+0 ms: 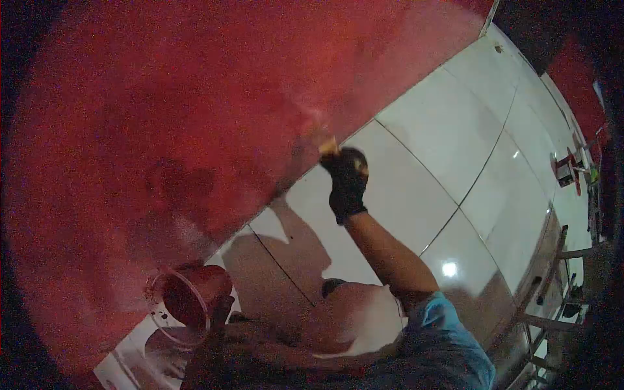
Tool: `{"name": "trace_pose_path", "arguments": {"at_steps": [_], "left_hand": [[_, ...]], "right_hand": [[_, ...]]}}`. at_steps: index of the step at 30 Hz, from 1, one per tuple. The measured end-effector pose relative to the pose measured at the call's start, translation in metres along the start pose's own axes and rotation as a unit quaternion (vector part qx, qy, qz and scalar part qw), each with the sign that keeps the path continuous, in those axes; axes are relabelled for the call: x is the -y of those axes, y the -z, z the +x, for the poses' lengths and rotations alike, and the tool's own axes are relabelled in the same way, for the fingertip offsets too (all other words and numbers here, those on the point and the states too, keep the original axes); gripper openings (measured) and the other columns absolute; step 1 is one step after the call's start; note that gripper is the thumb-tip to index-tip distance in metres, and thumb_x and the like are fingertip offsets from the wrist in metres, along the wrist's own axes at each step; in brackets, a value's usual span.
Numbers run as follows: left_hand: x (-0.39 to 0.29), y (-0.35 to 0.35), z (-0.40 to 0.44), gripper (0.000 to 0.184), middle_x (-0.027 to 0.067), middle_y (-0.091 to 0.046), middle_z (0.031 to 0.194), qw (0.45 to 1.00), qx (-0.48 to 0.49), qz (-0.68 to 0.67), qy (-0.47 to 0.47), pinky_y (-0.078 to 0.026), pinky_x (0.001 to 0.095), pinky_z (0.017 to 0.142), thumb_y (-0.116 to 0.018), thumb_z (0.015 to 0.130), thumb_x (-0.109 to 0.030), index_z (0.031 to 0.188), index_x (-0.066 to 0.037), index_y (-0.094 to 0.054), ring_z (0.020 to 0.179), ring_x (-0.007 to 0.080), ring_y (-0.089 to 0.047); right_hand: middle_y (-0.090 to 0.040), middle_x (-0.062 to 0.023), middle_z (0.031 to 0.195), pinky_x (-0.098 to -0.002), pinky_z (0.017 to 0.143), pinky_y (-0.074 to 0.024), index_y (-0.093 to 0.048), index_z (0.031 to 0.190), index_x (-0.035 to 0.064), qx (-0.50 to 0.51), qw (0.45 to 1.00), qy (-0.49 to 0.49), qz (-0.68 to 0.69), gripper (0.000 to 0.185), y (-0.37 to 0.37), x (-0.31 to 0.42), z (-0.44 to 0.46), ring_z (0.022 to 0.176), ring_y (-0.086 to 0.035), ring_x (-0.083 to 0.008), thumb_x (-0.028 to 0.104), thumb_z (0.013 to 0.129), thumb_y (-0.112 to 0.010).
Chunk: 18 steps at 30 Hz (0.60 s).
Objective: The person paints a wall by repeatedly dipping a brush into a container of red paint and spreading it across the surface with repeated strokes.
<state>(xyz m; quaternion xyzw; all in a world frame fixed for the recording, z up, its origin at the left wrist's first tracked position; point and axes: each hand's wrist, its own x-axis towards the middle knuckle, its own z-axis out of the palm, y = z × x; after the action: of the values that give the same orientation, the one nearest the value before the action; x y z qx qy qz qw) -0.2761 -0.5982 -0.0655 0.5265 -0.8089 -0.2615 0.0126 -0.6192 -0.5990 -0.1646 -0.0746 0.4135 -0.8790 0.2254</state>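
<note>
My right hand, in a black glove, is closed around a paintbrush. Its blurred bristle end is at the red wall, just above where the wall meets the tiled floor. At the lower left, my left hand is in deep shadow and grips a clear-rimmed plastic tub tilted toward the wall. The inside of the tub looks red, with dark specks near its rim. Most of the left fingers are hard to make out in the dark.
White floor tiles with dark joints run along the wall's base. At the far right stand a metal frame and a small red and black object. My shadow falls over the tiles near the wall.
</note>
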Motion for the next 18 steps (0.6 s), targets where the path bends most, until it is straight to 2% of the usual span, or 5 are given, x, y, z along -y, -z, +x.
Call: {"name": "trace_pose_path", "arguments": {"at_steps": [3,5,7,11,18], "left_hand": [[-0.012,0.004,-0.003,0.038,0.0116,-0.058,0.085,1.0,0.007,0.012,-0.006,-0.044,0.0382,0.072,-0.063,0.074,-0.034,0.101,-0.007,-0.056,0.076,0.0247,-0.057],[-0.02,0.0,0.004,0.038,0.0115,-0.058,0.086,0.999,0.022,0.024,-0.008,-0.044,0.0382,0.072,-0.063,0.074,-0.033,0.101,-0.007,-0.056,0.076,0.0246,-0.057],[-0.036,0.002,0.017,0.039,0.0115,-0.058,0.086,0.999,0.033,0.032,-0.015,-0.044,0.0383,0.073,-0.063,0.074,-0.033,0.102,-0.007,-0.056,0.076,0.0246,-0.057],[-0.024,0.005,-0.002,0.039,0.0115,-0.058,0.087,0.998,0.034,0.034,-0.03,-0.044,0.0384,0.073,-0.063,0.074,-0.033,0.102,-0.007,-0.055,0.077,0.0245,-0.057],[0.006,0.005,-0.02,0.04,0.0114,-0.058,0.088,0.995,0.016,0.037,-0.087,-0.043,0.0386,0.074,-0.063,0.074,-0.032,0.104,-0.007,-0.054,0.078,0.0244,-0.057]], "right_hand": [[-0.058,-0.0081,0.079,-0.0319,0.063,-0.0458,-0.058,0.078,0.0048,-0.034,0.996,-0.041,0.074,0.005,-0.022,0.03,-0.015,0.077,-0.056,-0.0192,0.009,0.078,-0.056],[-0.056,-0.0125,0.078,-0.036,0.065,-0.0428,-0.06,0.079,0.0058,0.053,0.733,0.367,-0.571,0.007,-0.052,0.063,0.014,0.073,-0.055,-0.0251,0.011,0.074,-0.06],[-0.055,-0.0133,0.075,-0.0393,0.067,-0.0395,-0.06,0.078,0.0069,-0.013,0.655,0.519,-0.549,0.01,-0.104,0.115,0.025,0.07,-0.052,-0.0289,0.014,0.072,-0.06],[-0.054,-0.0125,0.077,-0.0386,0.067,-0.0395,-0.06,0.078,0.0074,0.054,0.734,0.585,-0.34,0.011,-0.126,0.149,0.04,0.072,-0.052,-0.0279,0.017,0.075,-0.058],[-0.055,-0.0097,0.079,-0.0382,0.065,-0.0404,-0.054,0.079,0.0056,-0.014,0.974,0.085,-0.208,0.015,0.032,-0.017,0.01,0.076,-0.052,-0.0271,0.015,0.07,-0.062]]}}
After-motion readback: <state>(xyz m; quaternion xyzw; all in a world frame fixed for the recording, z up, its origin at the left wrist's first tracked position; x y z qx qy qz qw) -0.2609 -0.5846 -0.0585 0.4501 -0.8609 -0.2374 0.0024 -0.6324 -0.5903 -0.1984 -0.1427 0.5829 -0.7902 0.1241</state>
